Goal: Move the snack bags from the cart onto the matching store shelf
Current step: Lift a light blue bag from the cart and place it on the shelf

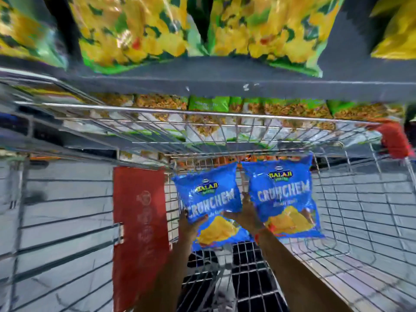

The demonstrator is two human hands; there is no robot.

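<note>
Two blue snack bags with yellow chips printed on them hang above the wire cart. My left hand grips the lower left edge of the left blue bag. My right hand grips the left edge of the right blue bag. Both bags face me, upright and side by side, over the cart's basket. The dark grey store shelf runs across the view just beyond the cart. The picture is blurred by motion.
Yellow-and-green snack bags stand on the shelf above. Green and clear packets fill the shelf below it, behind the cart's far rim. A red flap hangs at the cart's left side, a red handle cap at right.
</note>
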